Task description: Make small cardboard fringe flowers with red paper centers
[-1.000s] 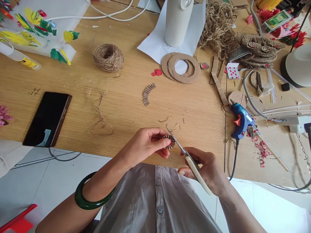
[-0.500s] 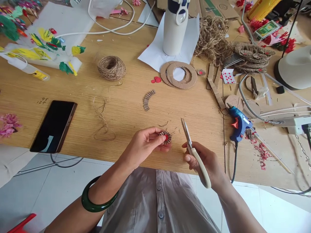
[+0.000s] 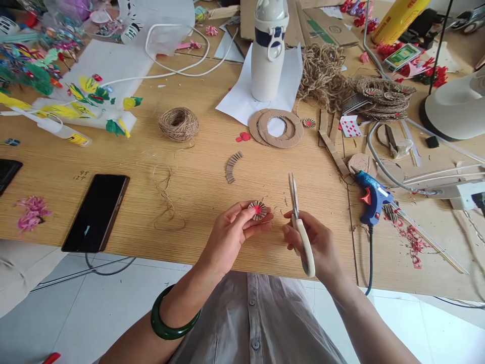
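My left hand (image 3: 233,230) pinches a small round cardboard rosette (image 3: 258,209) with a red centre, just above the wooden table's (image 3: 197,187) near edge. My right hand (image 3: 312,242) is closed round the pale handles of a pair of scissors (image 3: 297,217). The blades are together and point away from me, a little to the right of the rosette and not touching it. A green bangle (image 3: 170,318) sits on my left forearm.
A blue glue gun (image 3: 369,194) lies to the right, a black phone (image 3: 96,212) to the left. Further back are a curved corrugated strip (image 3: 232,166), cardboard rings (image 3: 276,127), a twine ball (image 3: 179,123), a white bottle (image 3: 268,50), loose jute (image 3: 322,76) and a stack of rosettes (image 3: 384,93).
The scissors have come away from the rosette and swung to point straight ahead. Both hands stay near the table's edge; the view has tilted up, showing more of the far side.
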A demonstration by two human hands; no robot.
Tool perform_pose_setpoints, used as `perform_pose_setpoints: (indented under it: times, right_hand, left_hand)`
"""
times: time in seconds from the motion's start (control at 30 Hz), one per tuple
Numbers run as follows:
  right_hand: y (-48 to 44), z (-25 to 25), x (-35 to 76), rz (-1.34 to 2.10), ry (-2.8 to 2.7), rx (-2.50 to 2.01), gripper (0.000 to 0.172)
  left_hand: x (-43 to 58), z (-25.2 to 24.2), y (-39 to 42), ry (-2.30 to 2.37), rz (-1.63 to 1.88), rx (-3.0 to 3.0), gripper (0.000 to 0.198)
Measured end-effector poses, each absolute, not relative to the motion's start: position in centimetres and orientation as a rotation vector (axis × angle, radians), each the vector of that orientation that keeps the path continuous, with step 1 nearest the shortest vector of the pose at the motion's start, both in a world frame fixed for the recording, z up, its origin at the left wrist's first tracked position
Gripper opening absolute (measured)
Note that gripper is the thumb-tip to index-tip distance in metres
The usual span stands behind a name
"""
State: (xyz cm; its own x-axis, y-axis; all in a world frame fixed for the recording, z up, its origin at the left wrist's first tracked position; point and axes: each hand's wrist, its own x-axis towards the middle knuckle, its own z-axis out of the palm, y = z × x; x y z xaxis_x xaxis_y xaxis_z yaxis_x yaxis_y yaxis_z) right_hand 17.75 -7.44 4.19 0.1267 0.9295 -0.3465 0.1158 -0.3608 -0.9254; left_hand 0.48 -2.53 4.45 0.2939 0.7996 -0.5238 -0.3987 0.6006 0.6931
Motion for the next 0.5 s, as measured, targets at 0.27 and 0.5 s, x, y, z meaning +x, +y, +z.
perform_pose_setpoints:
  times: [0.27,0.5]
  right_hand:
    - [-6.0,4.8,15.8,1.296,-0.909,-1.499,0.042]
    - [-5.3,4.7,14.7,1.273,-0.921,-1.432,0.038]
  left_hand:
    - [1.4,4.0,-3.5,1.054,0.999,0.613,0.026]
    - [2.1,3.8,-4.2,1.053,0.962,0.725,0.024]
